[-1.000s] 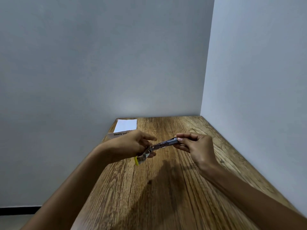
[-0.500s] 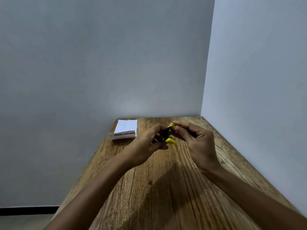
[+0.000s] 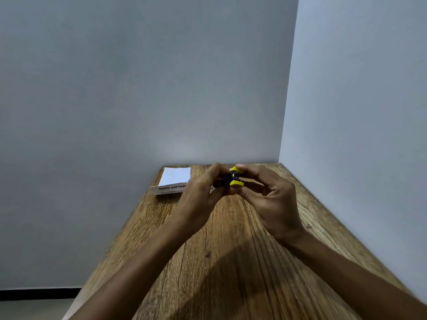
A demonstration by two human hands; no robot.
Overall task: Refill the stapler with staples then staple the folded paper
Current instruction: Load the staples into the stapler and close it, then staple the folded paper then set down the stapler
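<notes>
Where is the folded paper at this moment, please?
In the head view, the folded paper lies on the wooden table at its far left corner, near the back wall, just left of the left hand that holds the stapler.

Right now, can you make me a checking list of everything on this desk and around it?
Surface: wooden table, plank grain, set into a corner.
Job's things: yellow and black stapler, held up above the table between both hands; folded paper with printed words lies at the far left edge. Loose staples: nothing seen.
Clutter: nothing seen.
Hands: left hand grips the stapler's left end; right hand pinches its right end, fingers curled over the top.
Cables: nothing seen.
Surroundings: plain grey walls behind and on the right; a dark strip low on the left.
</notes>
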